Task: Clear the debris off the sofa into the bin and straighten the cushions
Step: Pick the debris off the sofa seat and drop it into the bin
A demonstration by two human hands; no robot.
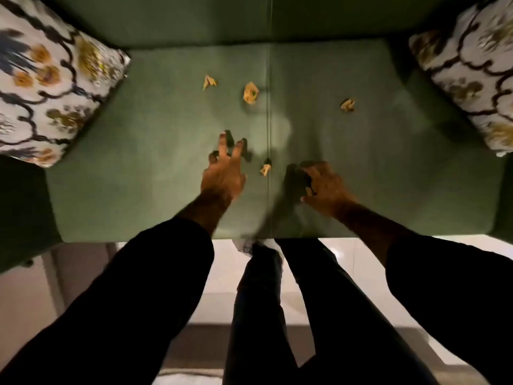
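On the green fabric sofa [166,134], the left hand [223,173] spreads its fingers [222,141] just left of the seat seam [268,112]; the right hand [323,184] curls just right of it. One crumpled yellowish paper scrap [265,169] lies between the hands on the seam, three more scraps [251,93] lie beyond, and patterned white cushions [52,87] sit well apart from the seam at both ends.

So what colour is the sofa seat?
Dark green sofa seat, plain fabric, clearest in the head view.
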